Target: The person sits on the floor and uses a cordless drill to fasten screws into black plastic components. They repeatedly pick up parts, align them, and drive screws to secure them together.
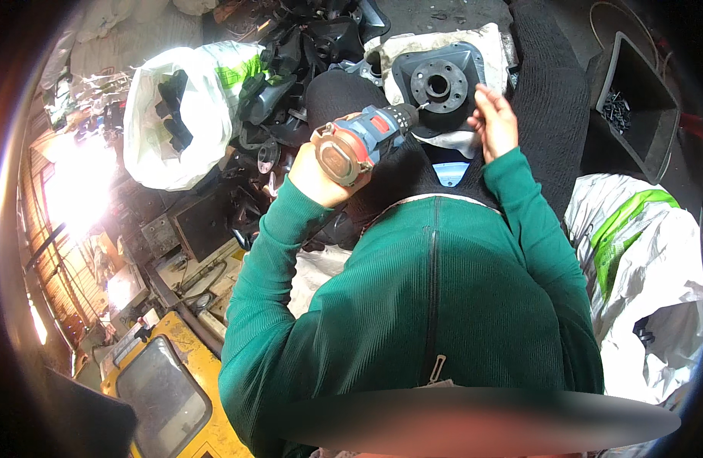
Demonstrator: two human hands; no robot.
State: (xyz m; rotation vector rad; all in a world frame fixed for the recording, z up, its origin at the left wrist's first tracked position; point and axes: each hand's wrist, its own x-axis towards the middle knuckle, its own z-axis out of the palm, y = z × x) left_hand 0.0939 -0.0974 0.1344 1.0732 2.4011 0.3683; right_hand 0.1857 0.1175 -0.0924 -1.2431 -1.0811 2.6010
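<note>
Here's the flanged part (454,85), sitting on a white cloth (492,47) between the knees. Left of it, the left hand (315,177) is wrapped firmly round the cordless drill (366,137), bit aimed at the flange's near-left rim; whether they touch, I can't tell. Just right of it, the right hand (495,122) curls, thumb and forefinger close; pinching anything? Can't tell. Looks like a fastener-driving step, and the next move calls for lining the bit up squarely.

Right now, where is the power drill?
In the head view's upper middle, the power drill is in the left hand, just below and left of the grey flanged part.
</note>
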